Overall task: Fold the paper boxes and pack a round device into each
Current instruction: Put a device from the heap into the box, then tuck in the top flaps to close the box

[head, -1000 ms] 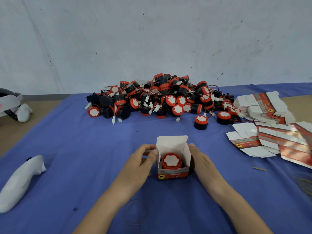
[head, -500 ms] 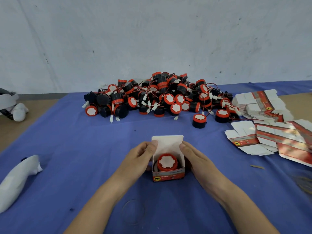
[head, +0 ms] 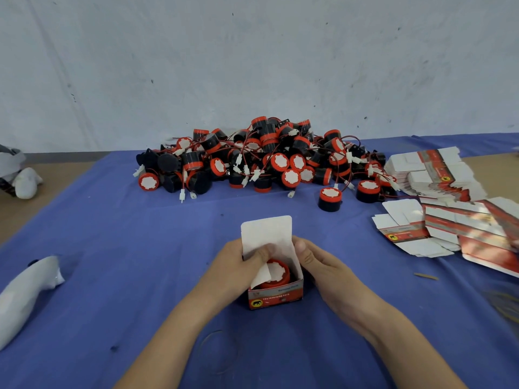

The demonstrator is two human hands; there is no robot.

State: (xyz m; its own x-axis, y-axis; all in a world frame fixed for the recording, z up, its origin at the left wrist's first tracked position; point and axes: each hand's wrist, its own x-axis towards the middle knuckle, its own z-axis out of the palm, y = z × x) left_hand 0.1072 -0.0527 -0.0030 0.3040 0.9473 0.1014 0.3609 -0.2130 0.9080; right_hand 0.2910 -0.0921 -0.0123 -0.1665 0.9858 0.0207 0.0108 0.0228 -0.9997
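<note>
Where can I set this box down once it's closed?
Best: the bare blue cloth between the white bag and the left hand. A narrower strip lies between the device pile and the box. Crowded: the pile at the far side and flat box blanks on the right.

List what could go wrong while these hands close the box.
1. The left hand presses a side flap onto the device, whose red rim sits high in the box; the flap may crease instead of lying flat.
2. The right hand grips only the right wall; the box might skew when the upright lid flap comes down.
</note>
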